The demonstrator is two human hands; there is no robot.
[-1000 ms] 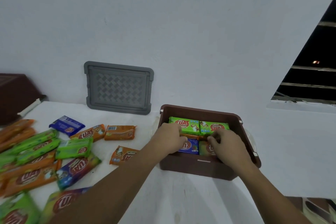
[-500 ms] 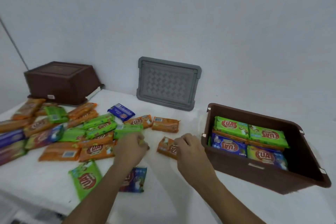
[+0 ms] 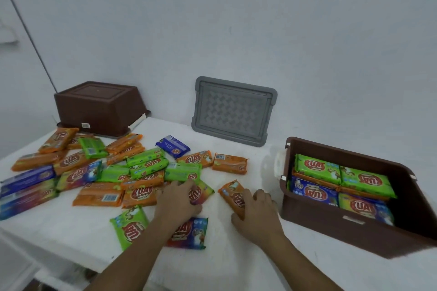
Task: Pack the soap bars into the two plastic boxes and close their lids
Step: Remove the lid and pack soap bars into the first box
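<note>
Many wrapped soap bars [image 3: 146,168] in orange, green, blue and mixed colours lie scattered over the left half of the white table. My left hand [image 3: 176,202] grips a multicoloured bar [image 3: 201,192] at the pile's near edge. My right hand [image 3: 256,214] curls round an orange bar [image 3: 233,194] lying just right of it. The open brown box [image 3: 331,227] stands at the right, holding green bars [image 3: 340,173] above blue and mixed ones. A second brown box [image 3: 99,106] sits upside down at the back left.
A grey lid [image 3: 233,111] leans against the wall behind the middle of the table. A green bar [image 3: 128,227] and a dark multicoloured bar [image 3: 191,234] lie close to my left forearm. The table's front edge [image 3: 59,257] runs along the lower left.
Both hands have left the open box and moved left to the loose bars. Each now holds one bar. My view has swung left, showing the overturned box.
</note>
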